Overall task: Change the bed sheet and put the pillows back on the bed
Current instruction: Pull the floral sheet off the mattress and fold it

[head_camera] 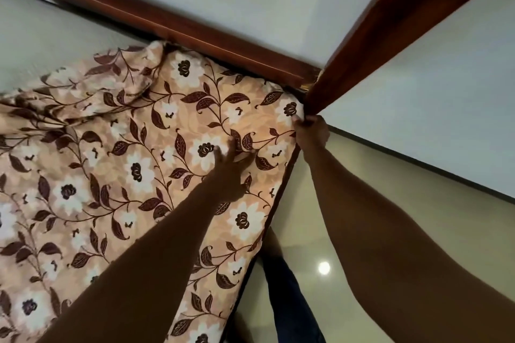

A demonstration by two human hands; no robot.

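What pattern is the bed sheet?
Peach bed sheet with white flowers, dark brown leafy vines; head view.

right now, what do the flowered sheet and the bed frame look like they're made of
The sheet looks like thin woven cloth, maybe cotton, matte; it bunches in soft folds. The bed frame seems wood with glossy reddish-brown varnish; light streaks along the rail.

Dim warm light, lamp glare on glossy floor (320,217), slight blur.
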